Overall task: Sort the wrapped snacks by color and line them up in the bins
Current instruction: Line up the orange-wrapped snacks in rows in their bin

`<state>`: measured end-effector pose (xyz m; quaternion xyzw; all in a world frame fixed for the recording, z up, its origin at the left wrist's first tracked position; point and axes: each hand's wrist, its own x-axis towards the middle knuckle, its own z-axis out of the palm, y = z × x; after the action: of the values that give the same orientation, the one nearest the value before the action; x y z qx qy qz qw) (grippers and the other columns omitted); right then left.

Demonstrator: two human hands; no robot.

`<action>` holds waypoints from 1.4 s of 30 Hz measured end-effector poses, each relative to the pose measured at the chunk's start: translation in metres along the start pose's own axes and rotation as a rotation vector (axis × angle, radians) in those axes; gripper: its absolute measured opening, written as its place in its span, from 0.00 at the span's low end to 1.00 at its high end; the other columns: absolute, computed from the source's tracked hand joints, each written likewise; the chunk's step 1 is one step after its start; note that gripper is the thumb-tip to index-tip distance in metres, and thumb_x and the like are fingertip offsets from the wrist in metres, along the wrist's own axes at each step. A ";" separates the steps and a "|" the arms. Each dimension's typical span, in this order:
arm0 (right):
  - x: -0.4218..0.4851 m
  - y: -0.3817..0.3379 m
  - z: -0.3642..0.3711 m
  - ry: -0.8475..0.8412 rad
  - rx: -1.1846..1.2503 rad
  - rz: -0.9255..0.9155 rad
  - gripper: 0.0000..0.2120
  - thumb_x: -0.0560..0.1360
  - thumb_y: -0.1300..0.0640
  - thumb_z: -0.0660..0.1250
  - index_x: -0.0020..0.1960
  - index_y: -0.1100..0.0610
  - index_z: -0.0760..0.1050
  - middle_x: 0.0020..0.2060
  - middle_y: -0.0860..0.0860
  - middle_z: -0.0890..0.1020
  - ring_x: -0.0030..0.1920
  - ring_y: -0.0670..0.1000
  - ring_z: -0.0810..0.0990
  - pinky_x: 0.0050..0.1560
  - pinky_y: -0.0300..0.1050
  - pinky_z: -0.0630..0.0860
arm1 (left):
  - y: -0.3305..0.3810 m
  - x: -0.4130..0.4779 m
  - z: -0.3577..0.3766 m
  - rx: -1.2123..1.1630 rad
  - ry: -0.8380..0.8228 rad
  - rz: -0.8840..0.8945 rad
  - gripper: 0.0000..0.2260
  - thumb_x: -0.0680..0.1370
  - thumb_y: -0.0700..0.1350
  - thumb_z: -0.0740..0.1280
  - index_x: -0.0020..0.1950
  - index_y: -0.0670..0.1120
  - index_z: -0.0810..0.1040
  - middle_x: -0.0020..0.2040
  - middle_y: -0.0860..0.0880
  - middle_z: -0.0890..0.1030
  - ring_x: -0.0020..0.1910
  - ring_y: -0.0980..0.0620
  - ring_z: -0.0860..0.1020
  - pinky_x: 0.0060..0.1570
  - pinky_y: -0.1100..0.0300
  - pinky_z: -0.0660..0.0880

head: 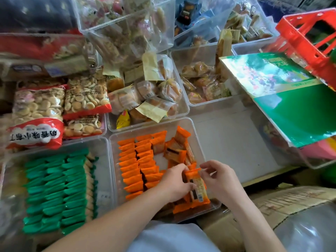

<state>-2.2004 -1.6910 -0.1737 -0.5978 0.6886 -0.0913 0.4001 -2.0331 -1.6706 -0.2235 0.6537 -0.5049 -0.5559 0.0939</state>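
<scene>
**Head view: two hands on one orange packet, much else covered or blurred**

A big green carton lay tilted across the right-hand bins and hid whatever sat under it. Behind it a red crate ran off the top-right corner. The stacked clear tubs along the top were hazy, their mixed wrappers hard to tell apart. At far left, bags of round biscuits lay over their bin, and the frame cut off what lay beyond. The green bin below them held green packets in close rows; its left side was blurred. Beside it, the orange bin held orange packets in tidy rows on the left and a loose heap on the right. The left hand covered the near end of those rows, fingers curled round the left edge of the held packet, an orange one raised over the heap. The right hand pinched that packet's upper right corner between thumb and forefinger. Its print was too small to read.

The bins sat edge to edge on a surface almost wholly covered. Flattened cardboard showed at lower right, and a pale garment at the bottom edge.
</scene>
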 end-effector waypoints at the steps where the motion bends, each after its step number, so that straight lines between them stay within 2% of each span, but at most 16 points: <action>1: -0.001 -0.001 0.000 -0.003 0.000 -0.009 0.07 0.78 0.56 0.73 0.51 0.44 0.81 0.45 0.43 0.83 0.40 0.41 0.80 0.37 0.31 0.71 | -0.001 -0.002 -0.001 -0.049 0.022 0.019 0.11 0.75 0.51 0.77 0.52 0.56 0.77 0.48 0.56 0.82 0.51 0.53 0.81 0.56 0.51 0.81; 6: -0.012 -0.004 0.001 -0.031 0.119 -0.036 0.17 0.76 0.53 0.76 0.61 0.40 0.76 0.50 0.39 0.82 0.44 0.42 0.82 0.40 0.35 0.77 | 0.000 -0.016 -0.013 -0.354 0.082 0.129 0.12 0.75 0.45 0.79 0.55 0.55 0.82 0.47 0.53 0.86 0.47 0.56 0.84 0.47 0.61 0.81; 8: -0.016 -0.004 0.000 -0.009 0.206 -0.041 0.12 0.75 0.53 0.77 0.56 0.44 0.79 0.44 0.43 0.86 0.40 0.41 0.83 0.40 0.39 0.78 | 0.000 -0.020 -0.018 -0.405 0.081 0.175 0.13 0.76 0.43 0.78 0.57 0.55 0.82 0.47 0.53 0.87 0.47 0.58 0.84 0.46 0.66 0.79; 11: -0.025 -0.008 -0.006 0.091 0.324 -0.025 0.07 0.75 0.55 0.77 0.48 0.49 0.79 0.36 0.48 0.85 0.34 0.45 0.82 0.35 0.44 0.80 | -0.009 -0.019 -0.014 -0.214 0.126 0.149 0.15 0.76 0.45 0.77 0.59 0.59 0.78 0.53 0.53 0.84 0.52 0.53 0.83 0.52 0.61 0.81; 13: -0.030 -0.008 -0.013 0.200 0.387 -0.015 0.09 0.75 0.55 0.77 0.47 0.51 0.76 0.35 0.49 0.83 0.33 0.43 0.82 0.35 0.39 0.80 | -0.013 -0.014 -0.004 0.126 0.091 0.067 0.20 0.76 0.53 0.74 0.68 0.59 0.75 0.62 0.52 0.81 0.60 0.49 0.81 0.61 0.53 0.79; 15: -0.035 -0.008 -0.018 0.207 0.431 -0.005 0.11 0.75 0.54 0.76 0.47 0.53 0.74 0.33 0.46 0.81 0.30 0.40 0.77 0.32 0.33 0.74 | -0.010 -0.011 0.010 0.291 0.035 0.009 0.24 0.76 0.59 0.70 0.72 0.56 0.74 0.67 0.49 0.80 0.65 0.45 0.79 0.65 0.51 0.77; 18: -0.042 0.000 -0.018 0.152 0.440 0.016 0.13 0.75 0.52 0.76 0.45 0.52 0.72 0.34 0.47 0.80 0.31 0.43 0.76 0.34 0.36 0.73 | 0.000 -0.009 0.018 0.283 0.059 -0.033 0.23 0.77 0.60 0.71 0.68 0.52 0.76 0.64 0.48 0.81 0.64 0.44 0.79 0.62 0.52 0.77; 21: -0.048 0.003 -0.019 0.184 0.401 -0.031 0.14 0.73 0.52 0.76 0.41 0.49 0.70 0.37 0.49 0.82 0.40 0.52 0.81 0.42 0.49 0.79 | 0.000 -0.002 0.019 0.297 0.087 -0.021 0.22 0.75 0.57 0.75 0.65 0.50 0.77 0.62 0.49 0.81 0.61 0.46 0.80 0.57 0.56 0.76; 24: -0.052 -0.001 -0.021 0.187 0.432 -0.067 0.15 0.74 0.60 0.74 0.39 0.53 0.67 0.39 0.57 0.82 0.42 0.57 0.83 0.37 0.44 0.79 | 0.000 -0.009 0.013 0.305 0.068 -0.025 0.18 0.74 0.52 0.75 0.63 0.51 0.79 0.60 0.49 0.81 0.56 0.48 0.79 0.54 0.57 0.78; 26: -0.051 -0.006 -0.021 0.166 0.430 -0.089 0.17 0.72 0.61 0.75 0.38 0.55 0.65 0.34 0.56 0.78 0.34 0.57 0.80 0.33 0.44 0.76 | -0.001 -0.019 -0.001 0.260 0.073 -0.020 0.15 0.74 0.48 0.75 0.59 0.54 0.78 0.56 0.51 0.79 0.53 0.50 0.79 0.52 0.57 0.80; 29: -0.050 -0.018 -0.022 0.065 0.433 -0.070 0.24 0.67 0.57 0.83 0.38 0.54 0.65 0.27 0.43 0.72 0.28 0.46 0.71 0.31 0.43 0.72 | -0.003 -0.038 -0.031 0.083 0.128 0.000 0.19 0.72 0.44 0.76 0.61 0.54 0.77 0.53 0.53 0.78 0.50 0.52 0.80 0.45 0.59 0.81; 32: -0.048 -0.031 -0.019 -0.059 0.534 -0.030 0.27 0.64 0.52 0.86 0.39 0.54 0.65 0.29 0.47 0.74 0.30 0.50 0.73 0.32 0.49 0.73 | -0.002 -0.063 -0.057 -0.170 0.219 0.054 0.17 0.73 0.40 0.75 0.57 0.55 0.79 0.52 0.50 0.80 0.48 0.52 0.81 0.39 0.60 0.81; 35: -0.046 -0.037 -0.012 -0.110 0.615 -0.051 0.18 0.71 0.57 0.80 0.40 0.53 0.69 0.33 0.53 0.76 0.34 0.54 0.74 0.38 0.55 0.74 | 0.000 -0.082 -0.073 -0.411 0.299 0.100 0.14 0.76 0.38 0.72 0.56 0.55 0.81 0.55 0.49 0.81 0.51 0.48 0.82 0.36 0.53 0.84; 38: -0.043 -0.040 -0.009 -0.021 0.572 -0.056 0.15 0.75 0.66 0.72 0.39 0.52 0.70 0.33 0.58 0.78 0.33 0.54 0.74 0.36 0.54 0.74 | -0.002 -0.089 -0.078 -0.507 0.374 0.118 0.11 0.79 0.39 0.72 0.57 0.54 0.82 0.54 0.47 0.82 0.50 0.48 0.84 0.38 0.52 0.85; 40: -0.042 -0.044 -0.008 0.074 0.459 -0.067 0.14 0.75 0.64 0.74 0.40 0.53 0.70 0.34 0.56 0.82 0.31 0.53 0.76 0.32 0.49 0.74 | -0.008 -0.089 -0.079 -0.582 0.438 0.102 0.09 0.80 0.41 0.72 0.56 0.54 0.82 0.54 0.46 0.83 0.51 0.48 0.85 0.44 0.49 0.86; 42: -0.043 -0.047 -0.008 0.145 0.402 -0.058 0.13 0.74 0.62 0.76 0.44 0.54 0.72 0.37 0.54 0.84 0.34 0.53 0.81 0.33 0.49 0.77 | -0.012 -0.089 -0.079 -0.671 0.464 0.088 0.09 0.80 0.42 0.73 0.56 0.56 0.83 0.56 0.45 0.84 0.53 0.47 0.85 0.49 0.46 0.86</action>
<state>-2.1720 -1.6674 -0.1213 -0.5172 0.6661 -0.2811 0.4580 -1.9505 -1.6316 -0.1466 0.6726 -0.2885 -0.5229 0.4369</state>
